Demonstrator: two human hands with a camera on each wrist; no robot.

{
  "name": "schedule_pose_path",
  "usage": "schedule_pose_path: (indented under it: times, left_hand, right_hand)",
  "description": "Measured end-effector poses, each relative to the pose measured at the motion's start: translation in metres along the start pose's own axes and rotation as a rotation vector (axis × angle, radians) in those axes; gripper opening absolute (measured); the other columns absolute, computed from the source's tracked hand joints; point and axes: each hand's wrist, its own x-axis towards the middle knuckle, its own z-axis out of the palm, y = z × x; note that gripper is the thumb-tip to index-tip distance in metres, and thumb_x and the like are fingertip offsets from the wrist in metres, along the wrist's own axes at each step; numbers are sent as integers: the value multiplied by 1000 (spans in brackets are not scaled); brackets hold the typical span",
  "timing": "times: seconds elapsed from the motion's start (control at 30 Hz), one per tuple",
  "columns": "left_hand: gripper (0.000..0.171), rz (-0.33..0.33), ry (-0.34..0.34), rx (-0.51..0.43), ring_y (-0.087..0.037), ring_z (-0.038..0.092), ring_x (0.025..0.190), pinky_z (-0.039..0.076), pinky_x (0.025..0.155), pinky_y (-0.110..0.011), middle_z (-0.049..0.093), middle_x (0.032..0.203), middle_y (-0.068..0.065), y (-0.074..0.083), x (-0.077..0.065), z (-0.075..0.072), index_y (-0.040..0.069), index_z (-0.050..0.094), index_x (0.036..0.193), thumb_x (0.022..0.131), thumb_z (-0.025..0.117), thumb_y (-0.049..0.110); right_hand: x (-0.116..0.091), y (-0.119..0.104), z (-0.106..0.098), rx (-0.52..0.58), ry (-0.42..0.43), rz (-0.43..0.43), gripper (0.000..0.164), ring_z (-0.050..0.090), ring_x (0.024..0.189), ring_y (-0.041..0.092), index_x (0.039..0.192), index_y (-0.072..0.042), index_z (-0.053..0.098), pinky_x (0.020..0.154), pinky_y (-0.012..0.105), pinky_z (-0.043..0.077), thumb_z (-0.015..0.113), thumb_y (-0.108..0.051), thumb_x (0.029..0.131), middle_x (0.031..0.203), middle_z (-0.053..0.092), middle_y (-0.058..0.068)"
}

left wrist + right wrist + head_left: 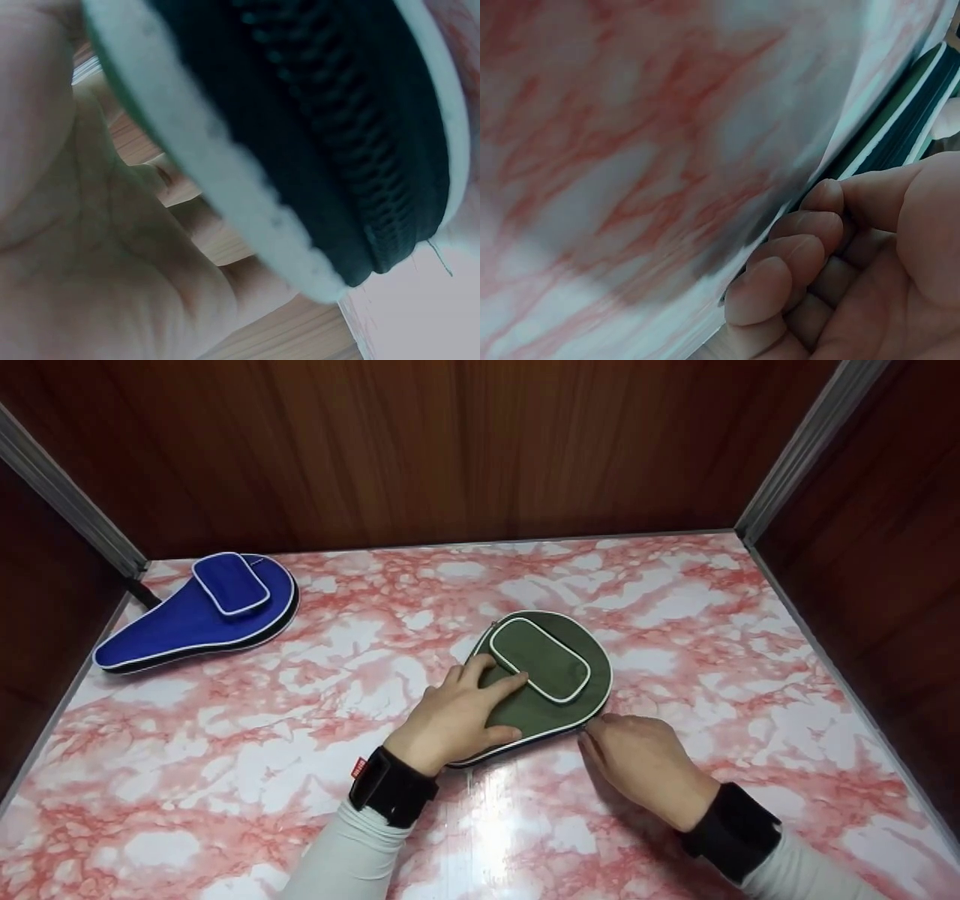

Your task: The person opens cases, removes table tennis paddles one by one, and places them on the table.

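Observation:
A green table tennis paddle case with white piping and a raised pocket lies right of centre on the table. My left hand rests on its narrower end, fingers spread, with fingertips beside the pocket. At the case's near right edge, my right hand has its fingers curled and pinches the zipper pull, which its fingertips mostly hide. In the left wrist view, the black side band with its zipper passes close to the left palm. The right wrist view shows the thumb and index finger meeting at the case's edge.
A blue paddle case with white piping and a pocket lies at the far left, a dark strap behind it. The red-and-white marbled table is bounded by brown wood-grain panels at the back and sides.

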Motion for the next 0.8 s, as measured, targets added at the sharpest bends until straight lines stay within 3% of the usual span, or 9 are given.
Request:
schedule_pose_path:
  times: [0.2, 0.47, 0.63, 0.8]
  left_hand:
    - [72, -14, -12, 16, -44, 48, 142, 55, 99, -65, 40, 166, -18, 3, 0, 0, 33, 54, 165, 100, 80, 51]
    - [64, 13, 11, 79, -47, 53, 131, 60, 91, -55, 48, 154, -22, 10, -4, -3, 27, 58, 163, 105, 73, 50]
    - [56, 47, 31, 82, -44, 59, 125, 58, 94, -55, 56, 150, -19, 11, -6, -7, 25, 65, 156, 105, 75, 46]
    - [47, 106, 35, 75, -35, 66, 108, 57, 92, -51, 65, 132, -13, 14, -7, -11, 22, 73, 145, 103, 79, 40]
  right_hand:
    - [1, -2, 0, 5, 11, -22, 28, 69, 65, 30, 81, -18, 58, 59, 51, 55, 74, -17, 103, 71, 62, 0]
    - [5, 6, -4, 0, 1, 56, 38, 63, 56, 30, 74, -20, 50, 52, 51, 52, 69, -18, 107, 63, 54, -2]
    - [13, 16, -6, -5, -1, 88, 36, 66, 59, 35, 76, -19, 52, 52, 55, 53, 65, -20, 109, 62, 55, 1]
    - [27, 30, -6, -1, -48, 131, 36, 66, 60, 36, 75, -19, 54, 52, 58, 52, 60, -22, 110, 62, 56, 3]
